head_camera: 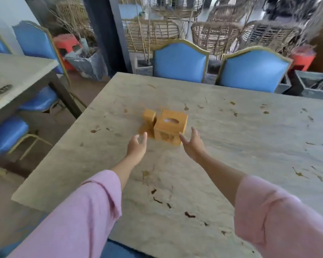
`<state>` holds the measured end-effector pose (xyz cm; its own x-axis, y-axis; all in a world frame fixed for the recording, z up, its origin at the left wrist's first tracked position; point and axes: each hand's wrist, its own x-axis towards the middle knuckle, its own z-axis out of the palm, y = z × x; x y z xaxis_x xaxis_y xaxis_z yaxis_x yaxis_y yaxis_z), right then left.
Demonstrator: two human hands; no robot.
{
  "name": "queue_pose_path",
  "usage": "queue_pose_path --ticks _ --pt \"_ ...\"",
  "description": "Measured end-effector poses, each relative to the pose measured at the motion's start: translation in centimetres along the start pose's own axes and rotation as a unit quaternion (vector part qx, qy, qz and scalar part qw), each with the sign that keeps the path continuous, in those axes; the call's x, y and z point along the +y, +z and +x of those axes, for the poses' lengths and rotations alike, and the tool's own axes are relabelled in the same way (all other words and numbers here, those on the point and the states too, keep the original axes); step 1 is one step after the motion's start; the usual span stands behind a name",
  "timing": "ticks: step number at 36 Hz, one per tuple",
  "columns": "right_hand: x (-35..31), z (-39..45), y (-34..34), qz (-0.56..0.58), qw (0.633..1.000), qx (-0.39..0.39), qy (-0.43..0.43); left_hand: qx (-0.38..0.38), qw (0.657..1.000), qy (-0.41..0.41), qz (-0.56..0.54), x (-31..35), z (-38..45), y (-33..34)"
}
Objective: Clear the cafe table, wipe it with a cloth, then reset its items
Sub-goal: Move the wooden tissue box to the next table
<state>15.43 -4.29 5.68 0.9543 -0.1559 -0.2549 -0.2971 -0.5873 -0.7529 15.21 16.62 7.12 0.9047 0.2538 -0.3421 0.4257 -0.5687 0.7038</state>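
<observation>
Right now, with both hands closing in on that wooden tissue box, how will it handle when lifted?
The wooden tissue box looks rigid and flat-sided, so the left hand and right hand can probably clamp it without crushing. Likely light. It seems joined to a smaller block, which may lift with it.

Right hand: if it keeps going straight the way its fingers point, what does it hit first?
Most likely the wooden tissue box: the right hand is open, fingertips by its near right corner. Contact unclear.

The pale stone table (231, 138) bears two wooden boxes (169, 127) and scattered leaves (189, 214).
</observation>
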Motion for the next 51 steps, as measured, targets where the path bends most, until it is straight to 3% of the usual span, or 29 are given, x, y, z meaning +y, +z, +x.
queue_pose_path --ticks 6,10,19,24,31,40,51 --pt "-0.7 4.4 3.3 0.054 0.996 0.033 0.067 -0.038 0.999 -0.008 -0.035 1.1 7.6 0.0" --pt "-0.1 5.4 4.7 0.161 0.985 0.049 0.047 -0.043 0.993 -0.04 -0.1 1.5 10.8 0.7" --pt "1.1 5.2 6.6 0.286 0.956 0.034 0.054 -0.03 0.99 -0.076 -0.119 2.7 11.8 1.5" --pt "-0.2 3.5 6.2 0.319 0.944 0.076 0.025 -0.053 0.978 -0.109 -0.168 3.5 10.4 2.3" --pt "-0.6 0.4 2.7 0.344 0.931 0.119 -0.006 -0.057 0.964 -0.118 -0.231 4.1 5.7 2.3" --pt "1.3 -7.9 -3.7 0.422 0.893 0.155 -0.019 -0.074 0.969 -0.026 -0.236 8.0 -4.1 3.2" --pt "9.4 -24.2 -17.2 0.426 0.869 0.249 -0.027 -0.172 0.948 0.032 -0.266 13.7 -23.8 10.4"
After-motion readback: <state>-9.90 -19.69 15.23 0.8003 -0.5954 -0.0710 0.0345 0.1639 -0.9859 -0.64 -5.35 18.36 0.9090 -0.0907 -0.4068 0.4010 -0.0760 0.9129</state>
